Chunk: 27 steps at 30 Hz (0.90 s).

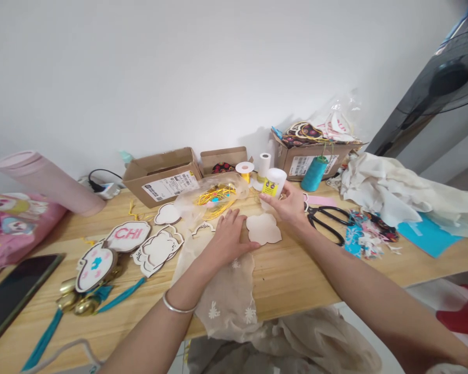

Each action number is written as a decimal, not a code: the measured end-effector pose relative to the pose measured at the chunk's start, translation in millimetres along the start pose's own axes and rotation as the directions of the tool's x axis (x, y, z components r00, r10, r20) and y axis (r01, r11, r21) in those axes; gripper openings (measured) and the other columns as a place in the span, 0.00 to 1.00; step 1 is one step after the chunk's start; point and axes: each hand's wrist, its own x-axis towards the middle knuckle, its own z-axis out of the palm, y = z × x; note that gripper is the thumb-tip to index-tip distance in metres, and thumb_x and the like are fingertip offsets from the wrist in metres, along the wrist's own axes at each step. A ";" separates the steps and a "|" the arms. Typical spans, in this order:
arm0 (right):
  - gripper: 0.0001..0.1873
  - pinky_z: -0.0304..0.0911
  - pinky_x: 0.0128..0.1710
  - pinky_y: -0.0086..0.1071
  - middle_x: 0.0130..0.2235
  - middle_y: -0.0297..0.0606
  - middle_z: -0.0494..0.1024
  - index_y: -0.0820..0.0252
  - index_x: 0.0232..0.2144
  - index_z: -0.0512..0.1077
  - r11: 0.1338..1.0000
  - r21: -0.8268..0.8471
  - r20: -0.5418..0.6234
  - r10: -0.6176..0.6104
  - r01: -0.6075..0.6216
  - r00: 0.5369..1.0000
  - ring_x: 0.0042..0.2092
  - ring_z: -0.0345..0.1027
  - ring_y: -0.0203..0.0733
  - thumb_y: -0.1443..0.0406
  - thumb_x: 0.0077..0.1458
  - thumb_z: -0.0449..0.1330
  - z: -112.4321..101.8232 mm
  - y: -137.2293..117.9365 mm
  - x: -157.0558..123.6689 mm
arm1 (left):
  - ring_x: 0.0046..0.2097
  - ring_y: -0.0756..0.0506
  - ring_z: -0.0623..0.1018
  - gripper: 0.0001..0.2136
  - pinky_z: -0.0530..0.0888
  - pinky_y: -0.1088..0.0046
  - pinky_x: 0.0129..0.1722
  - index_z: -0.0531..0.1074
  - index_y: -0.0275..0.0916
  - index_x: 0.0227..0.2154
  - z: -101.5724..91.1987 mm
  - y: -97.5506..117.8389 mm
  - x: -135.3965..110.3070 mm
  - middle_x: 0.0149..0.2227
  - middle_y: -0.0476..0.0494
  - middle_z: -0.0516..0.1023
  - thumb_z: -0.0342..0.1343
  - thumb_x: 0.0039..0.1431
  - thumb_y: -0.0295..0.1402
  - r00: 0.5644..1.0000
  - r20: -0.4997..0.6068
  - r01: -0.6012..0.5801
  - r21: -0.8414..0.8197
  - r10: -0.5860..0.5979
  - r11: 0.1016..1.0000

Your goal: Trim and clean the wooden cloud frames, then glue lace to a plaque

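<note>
My right hand (290, 205) is wrapped round a white bottle with a yellow label (273, 184), tilted above the table. Below it lies a cream flower-shaped flat piece (263, 229). My left hand (229, 235) rests with its fingers apart on a sheer beige embroidered fabric (230, 291); its thumb reaches to the lower left edge of the flat piece, and I cannot tell if they touch. Left of that hand are cut-out wooden outline shapes (158, 250) and a plaque reading CHI (128, 237). A clear bag with yellow cords (215, 198) lies just behind.
Black-handled scissors (327, 221) and fabric scraps (368, 234) lie to the right. Cardboard boxes (164, 176) and a teal thread cone (314, 174) stand at the back. Bells (86, 305), a phone (15, 296) and a pink tumbler (49, 182) are at left.
</note>
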 end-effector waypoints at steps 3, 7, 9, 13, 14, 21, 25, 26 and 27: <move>0.17 0.64 0.31 0.33 0.30 0.37 0.77 0.60 0.30 0.71 1.000 0.010 0.007 0.000 0.000 1.000 0.32 0.69 0.41 0.58 0.36 0.65 1.9 -0.1 -0.9 | 0.61 0.35 0.49 0.33 0.50 0.52 0.56 0.59 0.34 0.49 0.0 1.0 -1.3 0.59 0.29 0.52 0.53 0.45 0.51 1.000 -0.006 0.003 -0.014 -0.003 1.000; 0.18 0.64 0.31 0.34 0.30 0.37 0.77 0.60 0.30 0.71 0.999 0.014 0.008 0.031 -0.031 0.999 0.32 0.69 0.42 0.57 0.35 0.65 2.2 -2.7 -1.4 | 0.61 0.35 0.50 0.32 0.51 0.52 0.56 0.59 0.35 0.49 -0.9 3.0 -2.6 0.58 0.30 0.53 0.53 0.44 0.51 1.000 -0.019 0.008 -0.025 -0.008 1.000; 0.18 0.64 0.31 0.34 0.30 0.37 0.77 0.61 0.29 0.71 0.999 0.021 -0.004 0.046 -0.046 0.999 0.31 0.69 0.42 0.57 0.35 0.65 1.9 -5.4 -1.3 | 0.61 0.35 0.50 0.32 0.51 0.53 0.56 0.59 0.34 0.49 -1.2 3.7 -2.6 0.58 0.29 0.53 0.53 0.44 0.51 1.000 -0.015 0.011 -0.020 -0.011 1.000; 0.16 0.63 0.30 0.33 0.28 0.36 0.76 0.60 0.28 0.71 0.999 0.010 0.002 0.041 -0.041 0.999 0.31 0.69 0.41 0.58 0.35 0.65 2.2 -5.8 -1.8 | 0.61 0.34 0.50 0.33 0.51 0.53 0.56 0.59 0.34 0.49 -0.5 3.1 -2.1 0.59 0.29 0.52 0.52 0.44 0.52 1.000 -0.007 0.013 -0.011 -0.014 1.000; 0.16 0.63 0.30 0.33 0.29 0.36 0.76 0.60 0.29 0.71 0.999 0.007 0.010 0.037 -0.037 0.999 0.31 0.69 0.41 0.59 0.35 0.65 2.2 -4.6 -2.0 | 0.61 0.34 0.49 0.33 0.51 0.53 0.56 0.59 0.34 0.49 0.0 2.7 -2.0 0.59 0.29 0.52 0.52 0.44 0.53 1.000 -0.006 0.014 -0.010 -0.014 1.000; 0.16 0.63 0.30 0.34 0.30 0.38 0.76 0.62 0.28 0.71 0.998 0.000 -0.028 0.063 -0.063 0.998 0.31 0.69 0.42 0.59 0.35 0.65 -0.3 -3.7 -1.3 | 0.61 0.35 0.48 0.33 0.49 0.53 0.56 0.58 0.35 0.50 3.2 1.5 -1.8 0.59 0.30 0.52 0.52 0.44 0.52 1.000 -0.023 0.019 -0.034 -0.020 0.999; 0.15 0.63 0.30 0.34 0.29 0.36 0.76 0.60 0.27 0.70 0.999 -0.004 -0.019 0.046 -0.046 0.999 0.31 0.69 0.42 0.59 0.35 0.65 0.7 -5.3 -1.4 | 0.61 0.35 0.48 0.33 0.48 0.51 0.56 0.57 0.36 0.51 3.9 1.8 -1.7 0.59 0.31 0.51 0.52 0.45 0.52 1.000 -0.015 0.018 -0.043 -0.018 0.999; 0.15 0.64 0.30 0.34 0.30 0.36 0.76 0.60 0.27 0.70 0.999 0.000 -0.019 0.043 -0.043 0.999 0.31 0.69 0.42 0.59 0.34 0.66 1.1 -4.9 -1.7 | 0.61 0.35 0.47 0.33 0.48 0.51 0.56 0.57 0.36 0.51 3.8 2.0 -1.9 0.60 0.31 0.50 0.52 0.45 0.52 1.000 -0.008 0.018 -0.041 -0.019 0.999; 0.15 0.64 0.31 0.34 0.30 0.36 0.76 0.60 0.27 0.70 0.999 0.004 -0.019 0.042 -0.042 0.999 0.32 0.69 0.42 0.59 0.34 0.66 1.5 -4.3 -1.9 | 0.61 0.35 0.47 0.32 0.48 0.51 0.56 0.58 0.37 0.50 3.7 2.1 -2.1 0.60 0.31 0.50 0.52 0.45 0.52 1.000 -0.003 0.019 -0.041 -0.019 0.999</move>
